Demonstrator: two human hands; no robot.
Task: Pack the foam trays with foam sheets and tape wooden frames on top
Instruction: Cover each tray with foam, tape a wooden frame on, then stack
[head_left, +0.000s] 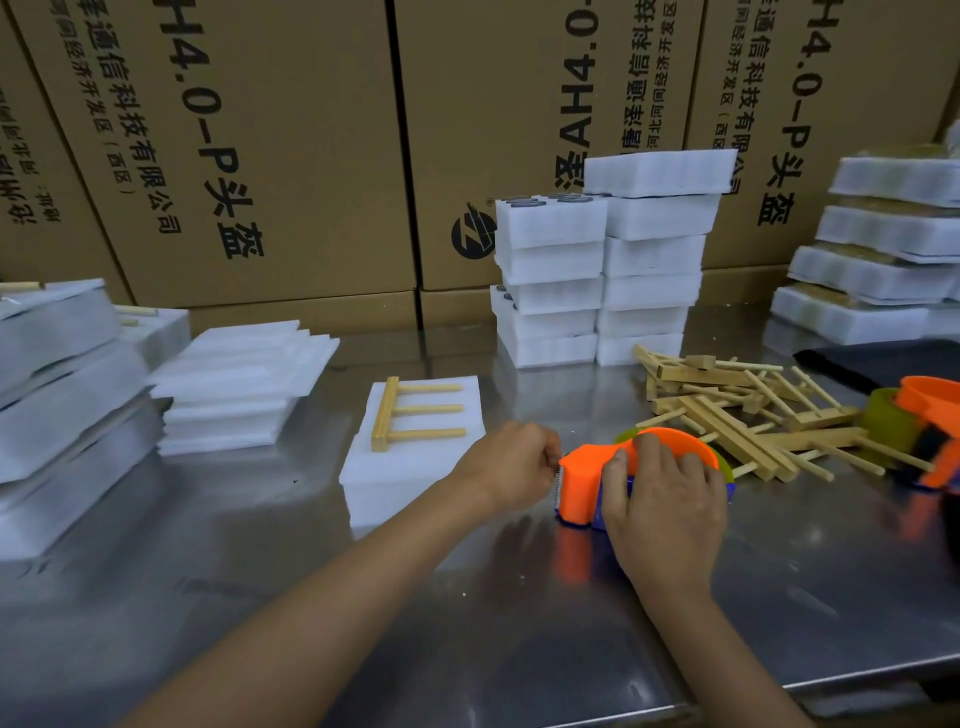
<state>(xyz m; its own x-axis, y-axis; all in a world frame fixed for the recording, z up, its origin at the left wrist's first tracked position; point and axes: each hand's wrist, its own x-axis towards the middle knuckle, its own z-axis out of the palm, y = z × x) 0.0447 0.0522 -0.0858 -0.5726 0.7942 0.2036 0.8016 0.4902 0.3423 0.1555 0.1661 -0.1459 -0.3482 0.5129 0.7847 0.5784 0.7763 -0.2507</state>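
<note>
— At the dispenser's toothed edge, what was the left hand (511, 462) doing?

— Its grip was curled tight, apparently pinching the tape's free end, though the tape itself was too thin to make out. The right hand (662, 499) lay over the orange tape dispenser (584, 480), fingers wrapped round its body, likely steadying it on the counter (467, 623) against the pull.

— And the piece to be taped?

— Just left of the hands, a wooden frame (413, 413) lay flat on a foam tray (400, 467), placed within easy reach. Spare foam sheets (239, 384) sat further left, loose frames (737, 410) to the right, filled trays (597, 280) stacked behind.
</note>
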